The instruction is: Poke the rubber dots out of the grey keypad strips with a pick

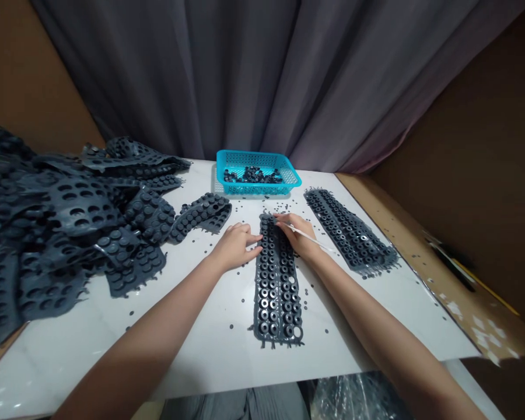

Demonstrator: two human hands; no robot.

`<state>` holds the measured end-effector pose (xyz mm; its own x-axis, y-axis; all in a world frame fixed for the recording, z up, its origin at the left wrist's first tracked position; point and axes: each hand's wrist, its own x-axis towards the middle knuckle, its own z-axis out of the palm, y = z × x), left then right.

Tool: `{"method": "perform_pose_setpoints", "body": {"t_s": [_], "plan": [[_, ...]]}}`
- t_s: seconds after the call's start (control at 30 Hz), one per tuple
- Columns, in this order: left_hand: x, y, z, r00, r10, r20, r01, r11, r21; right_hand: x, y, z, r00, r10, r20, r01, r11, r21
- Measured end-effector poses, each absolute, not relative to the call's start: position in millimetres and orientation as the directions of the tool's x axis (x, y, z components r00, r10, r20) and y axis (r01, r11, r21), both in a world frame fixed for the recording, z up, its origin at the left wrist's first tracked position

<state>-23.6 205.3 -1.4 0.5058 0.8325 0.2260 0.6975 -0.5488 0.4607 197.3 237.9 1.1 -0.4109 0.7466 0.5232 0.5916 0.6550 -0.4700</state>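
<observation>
Grip status: our right hand [296,234] is closed in a pen-style pinch on a thin white stick [311,238]. Its working end sits under the fingers at the far end of the long dark-grey rubber strip of moulded round rings [275,280], and its tail trails to the right.

Our left hand [237,245] holds nothing. Its grip is flat and spread, fingertips touching the strip's left edge. We judge that it pins the strip against the stick's push.

The strip lies lengthwise at mid-bench, between both hands, on the white bench [227,350].

A turquoise plastic mesh basket [262,188] of small loose black pieces stands just beyond the strip's far end, probably for short reach.

A second ringed strip [352,233] lies apart on the right. A heap of dark perforated rubber sheets [70,221] occupies the left.
</observation>
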Motion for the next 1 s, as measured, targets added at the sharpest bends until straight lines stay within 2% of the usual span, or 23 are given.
{"method": "perform_pose_setpoints", "body": {"t_s": [0.1, 0.23, 0.4, 0.6, 1.0], "plan": [[-24.3, 205.5, -2.8, 0.509, 0.83, 0.229, 0.697, -0.553, 0.456, 194.2, 232.3, 1.9, -0.408, 0.763, 0.501, 0.547, 0.644, -0.535], [-25.1, 206.1, -5.8, 0.508, 0.829, 0.235, 0.697, -0.555, 0.454, 190.9, 227.6, -1.8, -0.47, 0.74, 0.481, 0.501, 0.673, -0.544], [-24.8, 206.4, -6.5, 0.504, 0.83, 0.238, 0.698, -0.554, 0.454, 191.7, 229.8, -8.2, -0.458, 0.739, 0.494, 0.438, 0.671, -0.598], [-24.9, 205.8, -5.3, 0.506, 0.829, 0.237, 0.697, -0.555, 0.454, 194.5, 231.1, -10.7, -0.465, 0.73, 0.501, 0.419, 0.68, -0.602], [-24.6, 206.1, -5.2, 0.506, 0.831, 0.233, 0.699, -0.553, 0.453, 192.1, 240.9, -1.8, -0.587, 0.67, 0.455, 0.486, 0.741, -0.464]]}}
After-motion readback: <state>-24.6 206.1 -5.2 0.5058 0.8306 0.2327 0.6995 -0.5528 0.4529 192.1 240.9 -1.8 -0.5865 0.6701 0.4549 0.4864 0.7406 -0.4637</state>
